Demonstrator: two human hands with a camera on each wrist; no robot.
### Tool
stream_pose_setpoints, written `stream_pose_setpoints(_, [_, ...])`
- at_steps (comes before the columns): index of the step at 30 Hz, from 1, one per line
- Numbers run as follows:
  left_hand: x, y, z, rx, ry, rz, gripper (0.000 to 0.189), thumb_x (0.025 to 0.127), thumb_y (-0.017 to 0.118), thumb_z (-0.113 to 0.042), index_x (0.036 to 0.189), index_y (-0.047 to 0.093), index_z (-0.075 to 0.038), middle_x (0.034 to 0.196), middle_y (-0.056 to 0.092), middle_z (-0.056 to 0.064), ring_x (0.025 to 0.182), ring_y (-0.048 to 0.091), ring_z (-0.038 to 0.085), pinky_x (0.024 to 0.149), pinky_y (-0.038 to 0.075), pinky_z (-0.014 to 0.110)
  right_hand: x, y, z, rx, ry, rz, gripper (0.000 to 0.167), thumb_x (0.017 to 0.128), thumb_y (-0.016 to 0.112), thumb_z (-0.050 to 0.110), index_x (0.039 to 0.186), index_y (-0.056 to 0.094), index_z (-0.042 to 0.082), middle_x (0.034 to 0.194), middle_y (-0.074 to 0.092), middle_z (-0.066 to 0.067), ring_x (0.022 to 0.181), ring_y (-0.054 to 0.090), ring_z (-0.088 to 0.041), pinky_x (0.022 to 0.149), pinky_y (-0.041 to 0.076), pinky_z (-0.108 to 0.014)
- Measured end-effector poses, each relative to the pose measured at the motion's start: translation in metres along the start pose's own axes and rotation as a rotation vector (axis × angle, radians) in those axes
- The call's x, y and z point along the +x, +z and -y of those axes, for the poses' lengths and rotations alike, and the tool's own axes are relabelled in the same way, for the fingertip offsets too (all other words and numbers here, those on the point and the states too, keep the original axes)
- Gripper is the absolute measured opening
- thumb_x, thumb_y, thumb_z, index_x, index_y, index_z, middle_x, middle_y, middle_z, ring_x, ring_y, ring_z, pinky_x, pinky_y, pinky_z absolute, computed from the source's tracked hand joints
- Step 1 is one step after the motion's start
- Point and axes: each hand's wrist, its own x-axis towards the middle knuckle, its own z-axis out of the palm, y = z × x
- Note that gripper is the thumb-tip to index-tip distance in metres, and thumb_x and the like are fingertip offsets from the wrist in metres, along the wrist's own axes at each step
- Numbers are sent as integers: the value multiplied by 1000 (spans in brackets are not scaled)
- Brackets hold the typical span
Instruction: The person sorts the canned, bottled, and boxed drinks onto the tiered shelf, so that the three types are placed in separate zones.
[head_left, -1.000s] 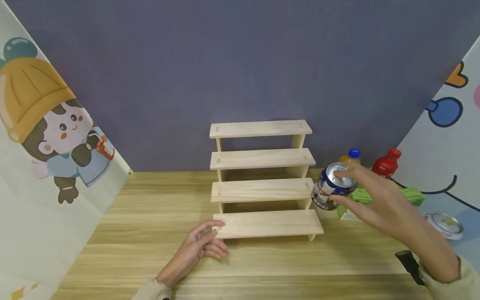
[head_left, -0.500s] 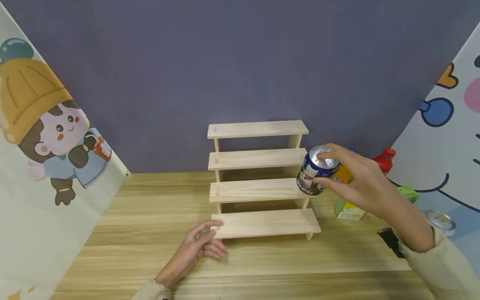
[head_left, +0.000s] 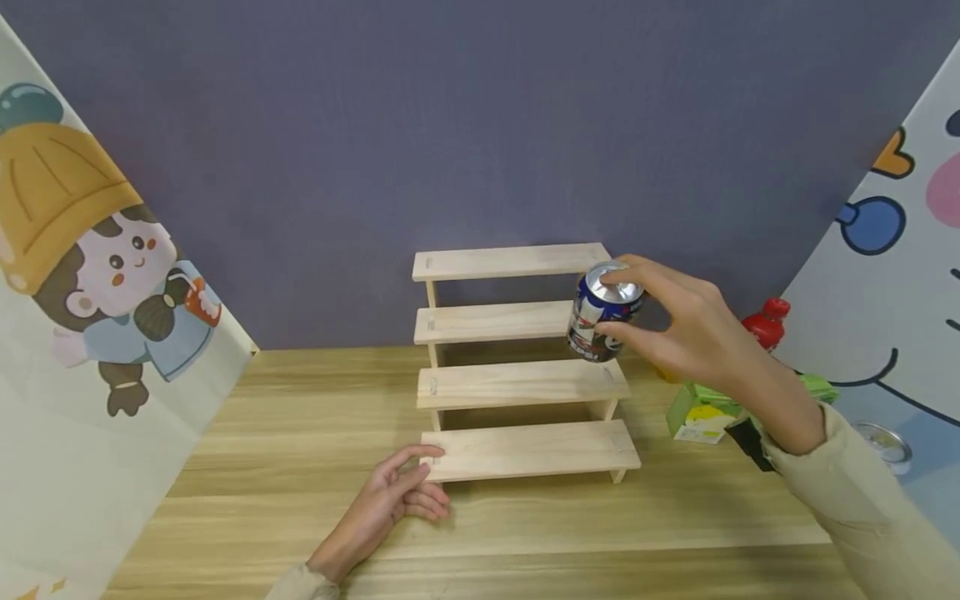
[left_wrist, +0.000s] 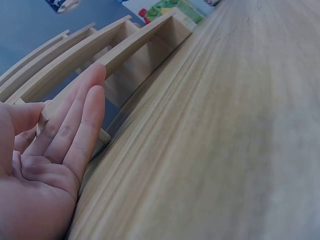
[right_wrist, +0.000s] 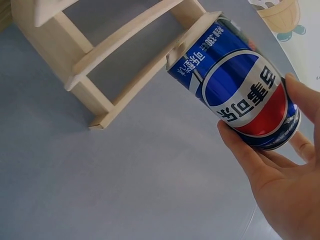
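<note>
My right hand (head_left: 693,333) holds a blue soda can (head_left: 588,329) near its top, thumb and fingers round it. In the head view the can overlaps the right ends of the upper boards of a stepped wooden display shelf (head_left: 517,450). The right wrist view shows the can's (right_wrist: 245,90) round red, white and blue emblem, with the shelf's side behind it. My left hand (head_left: 393,492) pinches the left end of the lowest board between thumb and index finger. Up close, the left wrist view has its other fingers (left_wrist: 82,130) stretched out along that board's front.
Right of the shelf lie a green carton (head_left: 686,412), a red-capped bottle (head_left: 767,323) and another can (head_left: 885,446) by the right wall. A dark object (head_left: 750,442) shows beside the right sleeve. A grey-blue wall (head_left: 480,125) rises behind the shelf.
My right hand has carried the can leftward and up, from beside the shelf to in front of its upper right boards. The left hand keeps its place on the lowest board.
</note>
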Motion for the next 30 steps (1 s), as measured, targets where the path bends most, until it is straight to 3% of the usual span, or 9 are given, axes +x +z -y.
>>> stream_pose_setpoints(2, [0, 1, 0, -7, 0, -5, 37, 110, 34, -12, 144, 36, 2, 98, 74, 15, 87, 74, 26, 83, 61, 44, 6, 1, 0, 7, -8, 1, 55, 74, 90, 16, 124, 67, 8, 132, 63, -17, 119, 61, -36, 95, 53, -50])
stream_pose_setpoints(5, [1, 2, 0, -10, 10, 9, 38, 110, 34, -12, 145, 35, 4, 99, 74, 15, 88, 73, 26, 83, 61, 44, 18, 3, 0, 26, -17, -10, 60, 68, 92, 8, 123, 67, 8, 130, 64, -15, 118, 62, -36, 95, 54, -51])
stream_pose_setpoints(11, [4, 2, 0, -15, 2, 1, 39, 110, 35, -13, 145, 34, 4, 98, 74, 14, 87, 74, 25, 82, 62, 42, 37, 8, -1, 54, -13, -22, 61, 71, 91, 7, 125, 65, 8, 126, 67, -9, 102, 68, -21, 86, 54, -20])
stream_pose_setpoints(13, [5, 2, 1, -15, -3, -1, 39, 110, 36, -13, 145, 34, 4, 98, 74, 14, 87, 74, 25, 81, 62, 42, 42, 10, -2, 63, -8, -17, 59, 73, 89, 7, 126, 64, 7, 125, 67, -7, 100, 67, -18, 83, 52, -16])
stream_pose_setpoints(19, [5, 2, 1, -21, -3, 8, 38, 110, 35, -12, 145, 35, 3, 98, 74, 14, 87, 73, 25, 81, 62, 42, 59, 21, -5, 137, -8, -24, 49, 79, 85, 7, 123, 64, 4, 125, 66, -9, 106, 67, -20, 87, 59, -32])
stream_pose_setpoints(23, [1, 1, 0, -25, 3, 6, 38, 110, 35, -10, 145, 35, 4, 98, 74, 15, 86, 73, 25, 81, 62, 42, 70, 32, -8, 213, 15, -28, 46, 81, 83, 7, 122, 62, 4, 121, 67, -10, 104, 68, -20, 88, 60, -33])
stream_pose_setpoints(30, [-1, 1, -1, -25, 3, 10, 38, 110, 34, -12, 145, 35, 4, 98, 74, 14, 87, 73, 25, 82, 62, 42, 96, 44, -13, 213, 64, -31, 46, 84, 82, 16, 124, 62, 4, 116, 69, -12, 98, 69, -20, 78, 61, -35])
